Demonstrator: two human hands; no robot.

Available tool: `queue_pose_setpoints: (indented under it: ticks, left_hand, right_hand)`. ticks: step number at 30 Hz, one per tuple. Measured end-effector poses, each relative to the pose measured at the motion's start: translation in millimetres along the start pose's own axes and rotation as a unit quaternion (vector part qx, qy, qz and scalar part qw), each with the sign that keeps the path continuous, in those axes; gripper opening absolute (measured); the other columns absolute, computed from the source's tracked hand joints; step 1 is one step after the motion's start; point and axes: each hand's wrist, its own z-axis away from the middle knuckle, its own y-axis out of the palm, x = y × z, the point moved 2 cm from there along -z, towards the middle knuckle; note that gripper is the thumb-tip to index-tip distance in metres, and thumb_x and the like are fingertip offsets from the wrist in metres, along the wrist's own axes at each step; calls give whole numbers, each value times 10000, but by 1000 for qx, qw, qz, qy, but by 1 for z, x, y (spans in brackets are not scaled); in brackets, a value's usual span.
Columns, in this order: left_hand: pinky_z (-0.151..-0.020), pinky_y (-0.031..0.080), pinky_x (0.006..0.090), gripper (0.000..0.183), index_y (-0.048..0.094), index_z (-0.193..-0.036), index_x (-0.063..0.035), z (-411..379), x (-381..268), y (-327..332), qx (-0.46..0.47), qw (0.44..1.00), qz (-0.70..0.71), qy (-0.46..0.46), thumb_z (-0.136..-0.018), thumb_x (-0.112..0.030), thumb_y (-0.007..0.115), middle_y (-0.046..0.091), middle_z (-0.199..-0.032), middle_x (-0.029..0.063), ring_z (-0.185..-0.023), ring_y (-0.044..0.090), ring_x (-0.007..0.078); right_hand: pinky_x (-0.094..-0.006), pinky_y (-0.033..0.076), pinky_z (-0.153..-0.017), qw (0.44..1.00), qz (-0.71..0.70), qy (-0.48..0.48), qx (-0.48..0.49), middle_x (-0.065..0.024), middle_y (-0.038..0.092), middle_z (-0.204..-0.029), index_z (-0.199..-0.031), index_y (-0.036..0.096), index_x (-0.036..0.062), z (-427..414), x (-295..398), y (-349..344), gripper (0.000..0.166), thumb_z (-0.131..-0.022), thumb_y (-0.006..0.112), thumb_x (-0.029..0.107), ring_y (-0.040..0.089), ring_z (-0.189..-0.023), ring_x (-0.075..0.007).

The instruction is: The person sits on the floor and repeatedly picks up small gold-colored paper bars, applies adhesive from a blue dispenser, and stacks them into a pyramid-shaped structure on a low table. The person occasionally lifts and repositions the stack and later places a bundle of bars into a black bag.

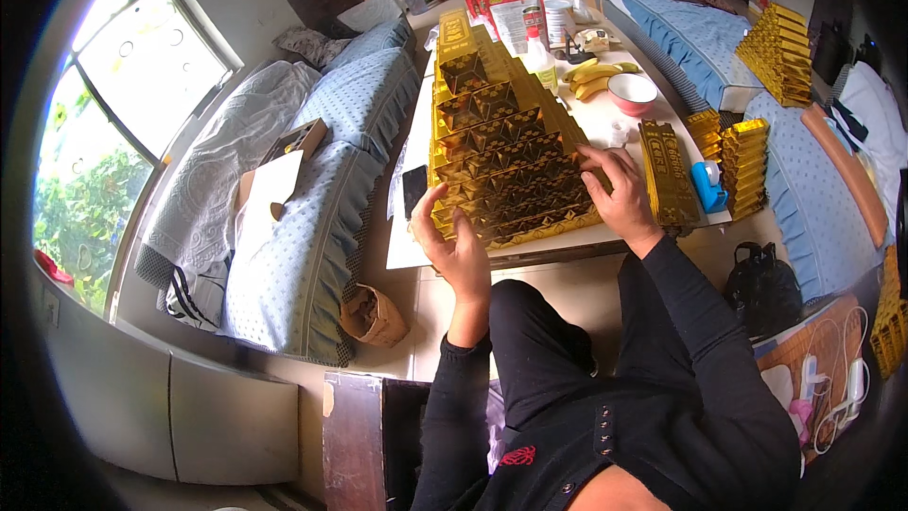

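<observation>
A stepped stack of gold foil paper boxes (pixel 507 156) stands on the white table (pixel 404 248), narrowing towards its top. My left hand (pixel 452 245) is at the stack's lower left corner, fingers apart and curved, with nothing held in it. At the right side my right hand (pixel 616 188) has its thumb and fingers spread beside the middle layers; whether the fingertips touch the foil I cannot tell. Flat gold foil pieces (pixel 667 174) lie right of my right hand, next to a blue tape dispenser (pixel 708 186). A black phone (pixel 415 188) lies left of the stack.
Bananas (pixel 594 77), a pink and white bowl (pixel 633 94) and a plastic bottle (pixel 540 64) stand behind on the right. More gold foil stacks (pixel 745 163) are beyond the table's right edge. Sofas with blue covers (pixel 305 227) flank the table; a wastebasket (pixel 374 316) is at lower left.
</observation>
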Motion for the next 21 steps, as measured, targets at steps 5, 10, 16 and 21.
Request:
queue_pose_setpoints:
  ticks: [5,10,16,21]
  left_hand:
    - [-1062,380,346,379,581,-1204,-11,53,-14,31,23,995,89,-33,-846,102,532,606,-1222,99,-1174,547,218]
    - [-998,432,302,349,573,-1193,-35,156,-6,89,280,872,271,-296,-871,99,549,618,-1151,62,-1107,574,176]
    - [-1028,451,336,325,519,-1333,-11,237,-28,183,478,575,414,-519,-1018,-91,507,632,-1277,110,-1136,619,201]
    - [-1072,429,369,389,487,-1378,-10,264,-71,256,484,463,452,-589,-1055,-228,485,614,-1321,137,-1222,581,237]
  right_hand:
    - [-364,528,-861,999,9,5,-32,-65,691,-1050,-1272,621,90,14,-2,-27,391,-888,695,84,644,-977,-258]
    - [-259,508,-803,954,-106,235,-156,-32,638,-1076,-1254,653,77,81,-48,-91,298,-957,631,90,605,-901,-102]
    - [-314,502,-768,919,58,376,-105,-70,659,-959,-1171,655,49,130,-131,-174,233,-960,634,144,618,-851,-155]
    - [-350,518,-792,921,99,363,-99,-113,685,-952,-1058,686,35,136,-208,-186,219,-921,679,205,665,-878,-234]
